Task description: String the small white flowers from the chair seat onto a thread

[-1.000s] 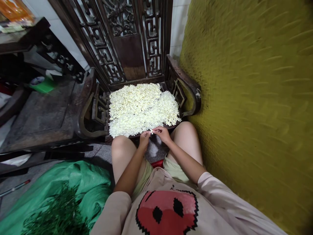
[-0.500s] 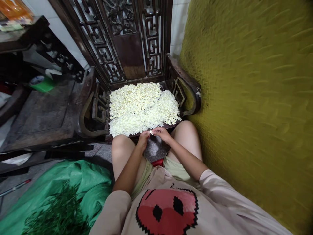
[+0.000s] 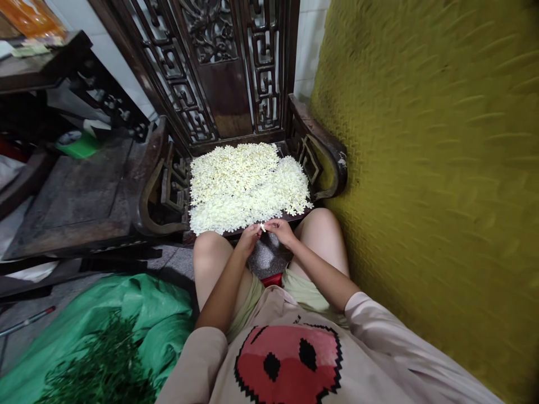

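Pinching one white flower (image 3: 263, 227) between left hand (image 3: 249, 239) and right hand (image 3: 281, 231), presumably lightly to avoid bruising it. Loose flowers (image 3: 240, 177) spread on chair (image 3: 340, 164) just beyond both hands, likely for easy reach; green sack (image 3: 145, 300) left of them.

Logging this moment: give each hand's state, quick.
Left hand: closed, holding a small white flower.
Right hand: closed, holding that same flower.

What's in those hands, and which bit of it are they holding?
A white flower, at the fingertips of the left hand and right hand. Which part they grip is too small to tell.
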### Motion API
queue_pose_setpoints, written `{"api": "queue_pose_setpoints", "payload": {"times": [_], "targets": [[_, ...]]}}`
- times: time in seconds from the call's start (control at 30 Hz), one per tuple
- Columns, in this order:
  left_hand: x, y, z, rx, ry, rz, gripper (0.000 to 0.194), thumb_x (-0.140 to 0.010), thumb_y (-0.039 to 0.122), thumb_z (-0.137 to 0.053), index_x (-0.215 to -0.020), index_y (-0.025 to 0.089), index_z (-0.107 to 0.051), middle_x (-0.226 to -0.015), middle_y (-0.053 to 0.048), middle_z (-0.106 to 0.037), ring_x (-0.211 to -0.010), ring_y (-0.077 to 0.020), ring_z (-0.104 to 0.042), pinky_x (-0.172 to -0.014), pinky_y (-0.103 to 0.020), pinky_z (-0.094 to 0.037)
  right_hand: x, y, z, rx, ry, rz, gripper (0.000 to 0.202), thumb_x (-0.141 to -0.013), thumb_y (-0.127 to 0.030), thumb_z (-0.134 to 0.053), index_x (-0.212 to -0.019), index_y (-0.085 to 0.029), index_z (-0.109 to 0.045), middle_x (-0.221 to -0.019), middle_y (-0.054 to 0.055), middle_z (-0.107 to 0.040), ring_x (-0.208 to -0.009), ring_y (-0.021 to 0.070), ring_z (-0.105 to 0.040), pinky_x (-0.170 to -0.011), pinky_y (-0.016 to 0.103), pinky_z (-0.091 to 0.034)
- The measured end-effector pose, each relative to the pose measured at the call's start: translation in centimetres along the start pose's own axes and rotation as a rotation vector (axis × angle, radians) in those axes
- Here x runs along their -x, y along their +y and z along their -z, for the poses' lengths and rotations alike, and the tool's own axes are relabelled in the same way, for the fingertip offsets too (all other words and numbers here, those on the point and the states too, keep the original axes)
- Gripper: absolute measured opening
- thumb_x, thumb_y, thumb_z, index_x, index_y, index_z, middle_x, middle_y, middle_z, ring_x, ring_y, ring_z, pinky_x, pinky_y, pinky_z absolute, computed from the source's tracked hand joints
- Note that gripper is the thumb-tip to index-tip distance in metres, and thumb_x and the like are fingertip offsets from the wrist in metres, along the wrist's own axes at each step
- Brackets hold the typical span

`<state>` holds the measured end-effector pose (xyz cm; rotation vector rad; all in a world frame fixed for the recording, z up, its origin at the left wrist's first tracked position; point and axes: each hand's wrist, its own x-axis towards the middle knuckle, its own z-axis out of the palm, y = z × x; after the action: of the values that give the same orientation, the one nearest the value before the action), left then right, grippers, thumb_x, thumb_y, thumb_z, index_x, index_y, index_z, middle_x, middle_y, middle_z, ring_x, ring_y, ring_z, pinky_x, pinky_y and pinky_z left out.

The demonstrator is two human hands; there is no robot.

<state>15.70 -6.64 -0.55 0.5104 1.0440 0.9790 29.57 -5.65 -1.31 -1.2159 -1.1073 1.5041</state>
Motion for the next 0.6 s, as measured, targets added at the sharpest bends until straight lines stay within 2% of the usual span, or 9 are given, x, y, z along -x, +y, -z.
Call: {"api": "queue_pose_setpoints", "payload": {"times": [0.2,0.6], "targets": [[-0.07,-0.1,-0.04,-0.012,0.038,0.011,0.037,-0.05,0.04,-0.079,-0.062,0.015,-0.056,-0.054,0.003,-0.047,-0.053,-0.0065,-0.04,-0.053,-0.021,-0.03,-0.14,0.43,0.16,0.085,0.029,0.042,0.033,-0.06,-0.047,-0.07,-0.071,-0.016,-0.069,-0.063,0.003,-0.064,-0.059,0.0138,-0.053,-0.06,0.027,-0.04],[-0.38,-0.1,-0.09,-0.111,0.07,-0.011,0.042,-0.049,0.051,-0.077,-0.06,0.015,-0.059,-0.056,0.003,-0.047,-0.054,-0.0064,-0.04,-0.054,-0.022,-0.029,-0.37,0.22,0.37,0.144,0.084,0.076,0.033,-0.062,-0.047,-0.069,-0.072,-0.016,-0.07,-0.063,0.004,-0.063,-0.058,0.0145,-0.052,-0.059,0.027,-0.041]]}}
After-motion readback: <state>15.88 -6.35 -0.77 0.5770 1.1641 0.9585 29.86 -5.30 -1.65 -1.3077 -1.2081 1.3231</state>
